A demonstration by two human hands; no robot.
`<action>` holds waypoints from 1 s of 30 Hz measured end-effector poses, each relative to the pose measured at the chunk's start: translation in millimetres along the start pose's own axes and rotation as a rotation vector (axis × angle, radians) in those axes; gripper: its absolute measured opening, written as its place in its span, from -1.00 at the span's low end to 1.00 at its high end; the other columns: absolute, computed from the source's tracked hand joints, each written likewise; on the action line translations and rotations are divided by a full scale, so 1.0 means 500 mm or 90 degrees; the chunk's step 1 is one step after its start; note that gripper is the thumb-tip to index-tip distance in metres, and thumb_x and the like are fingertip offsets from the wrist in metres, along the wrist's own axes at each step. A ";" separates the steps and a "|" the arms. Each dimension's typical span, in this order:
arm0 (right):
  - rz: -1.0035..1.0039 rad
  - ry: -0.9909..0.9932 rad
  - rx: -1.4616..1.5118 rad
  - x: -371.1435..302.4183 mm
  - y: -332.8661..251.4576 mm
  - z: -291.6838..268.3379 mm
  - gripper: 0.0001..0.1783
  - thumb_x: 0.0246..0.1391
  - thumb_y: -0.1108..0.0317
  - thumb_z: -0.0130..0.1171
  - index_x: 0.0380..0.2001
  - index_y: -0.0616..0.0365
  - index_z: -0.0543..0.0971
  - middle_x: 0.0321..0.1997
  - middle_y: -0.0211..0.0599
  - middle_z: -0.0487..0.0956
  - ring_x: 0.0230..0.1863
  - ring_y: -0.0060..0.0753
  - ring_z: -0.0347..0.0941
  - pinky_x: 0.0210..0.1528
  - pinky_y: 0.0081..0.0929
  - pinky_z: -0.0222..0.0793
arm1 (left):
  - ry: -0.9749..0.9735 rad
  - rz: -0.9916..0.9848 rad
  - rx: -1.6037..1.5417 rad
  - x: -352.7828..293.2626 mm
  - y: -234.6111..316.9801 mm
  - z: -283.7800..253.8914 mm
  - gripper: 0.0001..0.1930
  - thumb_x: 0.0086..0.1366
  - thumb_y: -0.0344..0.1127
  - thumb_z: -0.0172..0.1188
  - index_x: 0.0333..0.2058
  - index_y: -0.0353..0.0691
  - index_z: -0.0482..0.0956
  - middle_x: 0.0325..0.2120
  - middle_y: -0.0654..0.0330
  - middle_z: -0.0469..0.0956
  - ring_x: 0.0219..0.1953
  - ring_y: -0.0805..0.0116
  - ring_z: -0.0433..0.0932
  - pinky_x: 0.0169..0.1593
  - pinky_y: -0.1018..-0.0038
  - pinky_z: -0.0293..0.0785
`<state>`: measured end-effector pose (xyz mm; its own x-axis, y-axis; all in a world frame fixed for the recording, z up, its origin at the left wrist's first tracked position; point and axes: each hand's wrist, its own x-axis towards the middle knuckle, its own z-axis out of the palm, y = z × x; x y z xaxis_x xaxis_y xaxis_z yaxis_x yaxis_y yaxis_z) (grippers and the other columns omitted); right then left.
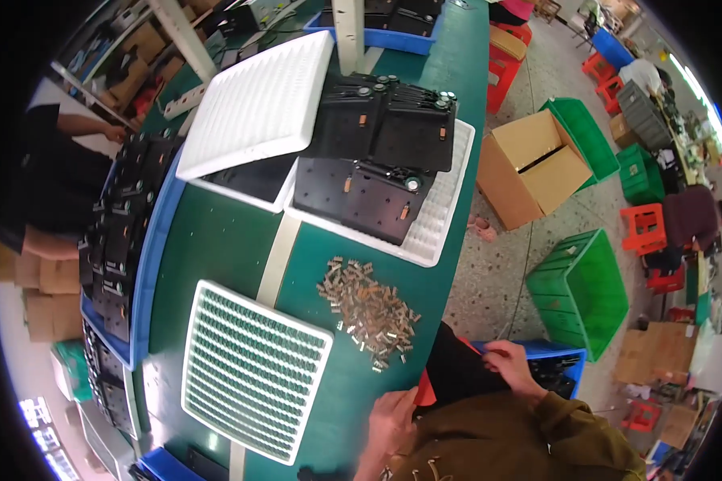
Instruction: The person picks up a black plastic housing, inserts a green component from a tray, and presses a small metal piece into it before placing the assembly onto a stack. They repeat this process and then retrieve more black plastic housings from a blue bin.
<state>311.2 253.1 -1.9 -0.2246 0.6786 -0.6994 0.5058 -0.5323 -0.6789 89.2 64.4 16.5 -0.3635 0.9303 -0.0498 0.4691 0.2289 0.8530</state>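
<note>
Over the table's near right edge my left hand (391,418) has its fingers bent together beside a red piece (427,391). Whether it grips that piece or something small is hidden. My right hand (515,369) is raised off the table by a blue bin (565,361) of black parts, thumb and fingers pinched; what lies between them is too small to make out. A loose pile of small metal and brownish pieces (369,309) lies on the green table (217,240) ahead of my left hand. Left of the pile sits a white slotted tray (257,369).
Black panels (353,196) with small fittings lie stacked on a white tray (433,232) farther back, beside a tilted white tray (257,104). Along the left stands a long blue bin (156,240), near another person (60,176). A cardboard box (517,180) and green crate (582,293) stand on the floor.
</note>
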 end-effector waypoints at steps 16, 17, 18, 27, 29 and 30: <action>0.091 0.645 -0.056 0.129 0.517 -0.234 -0.46 -0.12 0.44 0.23 0.03 0.26 0.48 -0.22 -0.15 0.58 -0.25 -0.32 0.53 -0.20 -0.39 0.48 | -0.231 0.024 0.116 0.062 0.016 -0.035 -0.82 0.24 -0.54 0.20 -0.17 -0.33 0.62 -0.28 -0.04 0.60 -0.26 0.03 0.61 -0.17 0.29 0.54; 0.104 0.687 -0.061 0.133 0.552 -0.261 -0.43 -0.12 0.44 0.23 0.06 0.24 0.45 -0.18 -0.15 0.57 -0.16 -0.26 0.53 -0.08 -0.35 0.47 | -0.229 0.016 0.139 0.060 0.014 -0.032 -0.82 0.24 -0.54 0.21 -0.18 -0.34 0.62 -0.29 -0.03 0.60 -0.27 0.05 0.61 -0.18 0.31 0.54; 0.040 0.728 -0.110 0.129 0.591 -0.291 -0.43 -0.11 0.44 0.23 0.06 0.24 0.44 -0.17 -0.14 0.56 -0.16 -0.28 0.53 -0.06 -0.36 0.46 | -0.228 0.009 0.164 0.056 0.016 -0.031 -0.83 0.24 -0.53 0.21 -0.18 -0.34 0.62 -0.30 -0.03 0.60 -0.27 0.06 0.61 -0.19 0.33 0.54; 0.144 0.619 -0.009 0.104 0.854 -0.309 -0.35 -0.19 0.27 0.33 0.06 0.16 0.47 -0.12 -0.03 0.58 -0.10 -0.05 0.54 -0.02 -0.24 0.45 | -0.140 -0.076 0.167 0.016 -0.002 -0.019 -0.74 0.31 -0.26 0.27 -0.18 -0.36 0.58 -0.27 0.10 0.60 -0.26 0.30 0.53 -0.09 0.42 0.47; 0.166 0.604 0.013 0.117 0.903 -0.277 -0.30 -0.21 0.24 0.35 0.09 0.15 0.45 -0.11 -0.04 0.58 -0.07 -0.05 0.53 0.00 -0.23 0.44 | -0.126 -0.079 0.176 0.018 0.006 -0.006 -0.72 0.30 -0.26 0.28 -0.17 -0.38 0.58 -0.26 0.11 0.60 -0.25 0.30 0.53 -0.08 0.42 0.47; 0.187 0.593 0.020 0.124 0.931 -0.262 -0.26 -0.23 0.22 0.37 0.11 0.13 0.44 -0.10 -0.05 0.58 -0.05 -0.04 0.52 0.02 -0.23 0.43 | -0.103 -0.100 0.183 0.020 0.014 0.002 -0.72 0.29 -0.28 0.29 -0.15 -0.40 0.58 -0.25 0.11 0.60 -0.24 0.30 0.54 -0.08 0.42 0.48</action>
<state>641.6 113.6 -331.8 0.6616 0.6383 -0.3935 0.4114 -0.7478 -0.5211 89.8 75.6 21.4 -0.3271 0.9057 -0.2696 0.6335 0.4218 0.6487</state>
